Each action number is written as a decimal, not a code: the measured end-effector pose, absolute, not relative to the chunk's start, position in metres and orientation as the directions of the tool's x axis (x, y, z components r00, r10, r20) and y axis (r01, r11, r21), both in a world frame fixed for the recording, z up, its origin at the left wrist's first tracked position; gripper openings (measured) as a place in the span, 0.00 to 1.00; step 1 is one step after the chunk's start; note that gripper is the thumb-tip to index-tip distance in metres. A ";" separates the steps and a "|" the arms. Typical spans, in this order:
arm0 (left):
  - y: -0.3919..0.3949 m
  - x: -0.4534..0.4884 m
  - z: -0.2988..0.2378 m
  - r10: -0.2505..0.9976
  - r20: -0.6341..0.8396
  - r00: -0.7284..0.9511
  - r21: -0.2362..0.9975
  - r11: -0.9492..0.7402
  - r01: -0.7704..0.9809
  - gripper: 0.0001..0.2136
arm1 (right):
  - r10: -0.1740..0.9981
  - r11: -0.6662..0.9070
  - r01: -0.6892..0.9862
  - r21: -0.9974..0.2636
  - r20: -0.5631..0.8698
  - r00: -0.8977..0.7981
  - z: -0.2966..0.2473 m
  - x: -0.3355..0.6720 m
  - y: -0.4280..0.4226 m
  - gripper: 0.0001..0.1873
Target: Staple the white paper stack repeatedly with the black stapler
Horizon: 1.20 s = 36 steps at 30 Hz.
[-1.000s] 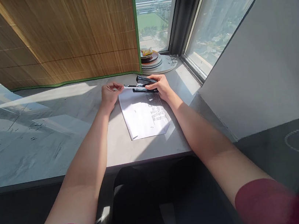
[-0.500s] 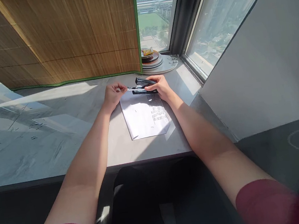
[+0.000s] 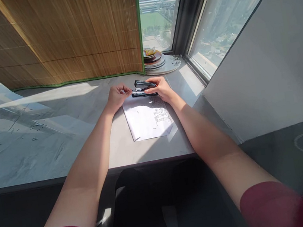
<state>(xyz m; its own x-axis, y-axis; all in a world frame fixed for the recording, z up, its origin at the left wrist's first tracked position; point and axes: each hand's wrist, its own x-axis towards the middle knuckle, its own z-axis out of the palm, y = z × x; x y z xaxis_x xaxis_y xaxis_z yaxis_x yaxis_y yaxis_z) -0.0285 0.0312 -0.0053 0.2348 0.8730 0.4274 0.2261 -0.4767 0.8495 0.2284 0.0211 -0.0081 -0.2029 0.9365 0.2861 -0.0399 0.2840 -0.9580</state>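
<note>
A black stapler point(image 3: 144, 93) is in my right hand point(image 3: 161, 86), whose fingers and thumb close around its rear end. Its top arm point(image 3: 144, 84) is raised from the base, tilted up toward the left. My left hand point(image 3: 118, 96) pinches at the stapler's left end, thumb and forefinger together; the exact part between the fingertips is hidden. Just below both hands lies a white sheet of paper point(image 3: 144, 120), with dark marks that look like rows of staples point(image 3: 161, 115) on its right side.
Small dark staple-like bits point(image 3: 37, 124) are scattered over the pale marble-look counter point(image 3: 68, 147). A stack of plates point(image 3: 155, 63) stands in the window corner. Behind the counter hangs a bamboo blind point(image 3: 73, 38); a grey wall point(image 3: 263, 67) bounds the right side.
The thin silver strip between my left fingers and the stapler no longer shows. My left hand has moved slightly right, and the stapler slightly left, closing the gap.
</note>
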 end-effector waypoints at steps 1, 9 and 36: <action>0.031 -0.029 -0.006 0.872 0.427 0.240 0.849 -0.478 0.224 0.12 | 0.936 0.284 -0.044 -0.958 0.287 -0.207 -0.008 0.228 0.021 0.25; 0.031 -0.029 -0.007 0.883 0.393 0.256 0.873 -0.446 0.197 0.10 | 0.936 0.267 -0.028 -0.963 0.266 -0.232 -0.007 0.229 0.021 0.27; 0.026 -0.028 -0.004 0.845 0.295 0.445 0.924 -0.372 0.094 0.13 | 0.913 0.266 -0.016 -0.964 0.257 -0.317 -0.012 0.230 0.025 0.29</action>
<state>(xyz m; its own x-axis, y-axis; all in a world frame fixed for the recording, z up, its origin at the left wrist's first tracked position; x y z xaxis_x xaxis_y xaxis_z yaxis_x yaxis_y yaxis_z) -0.0278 0.0258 -0.0039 0.4455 0.8453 0.2949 0.0942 -0.3718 0.9235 0.2304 0.0246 -0.0123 -0.3175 0.9128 0.2568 -0.0163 0.2655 -0.9640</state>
